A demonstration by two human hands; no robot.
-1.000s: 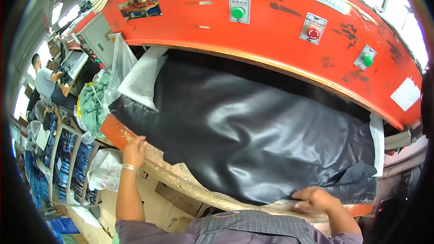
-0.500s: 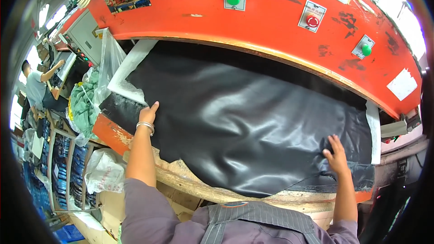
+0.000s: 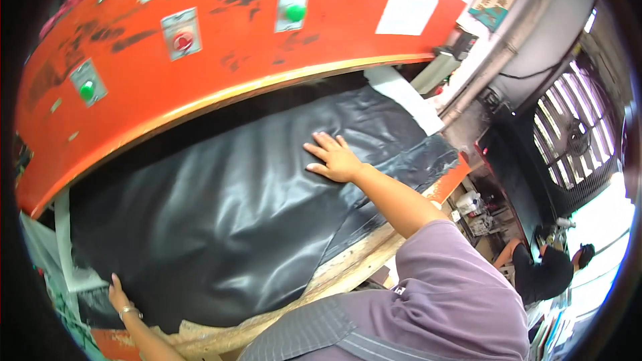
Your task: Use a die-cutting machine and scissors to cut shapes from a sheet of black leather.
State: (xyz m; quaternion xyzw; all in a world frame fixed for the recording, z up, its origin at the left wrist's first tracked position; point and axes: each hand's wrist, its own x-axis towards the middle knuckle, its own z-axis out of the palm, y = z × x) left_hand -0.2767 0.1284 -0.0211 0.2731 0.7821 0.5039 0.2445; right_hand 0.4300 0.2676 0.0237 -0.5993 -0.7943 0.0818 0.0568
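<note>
A wide sheet of black leather (image 3: pixel 221 200), glossy and rippled, lies across the bed of a large orange machine. My right hand (image 3: pixel 334 158) rests flat on its right part, fingers spread and palm down. At the sheet's near left edge is my left hand (image 3: pixel 122 297), with a bracelet on its wrist. One digit stretches up along the leather; the others are partly hidden, and no firm grip shows. The far edge of the sheet runs into the dark gap under the orange machine front (image 3: pixel 221 73).
Green buttons and a red button (image 3: pixel 182 41) sit on the machine front. White pads (image 3: pixel 404 100) border the bed; a worn wooden edge (image 3: pixel 361 254) runs along the near side. Pipes (image 3: pixel 508 47) stand at right. Another person (image 3: pixel 545 271) is at a dark table farther right.
My view has swung to the right. My right hand has slid inward over the leather and now lies flatter; my left hand remains at the sheet's left edge.
</note>
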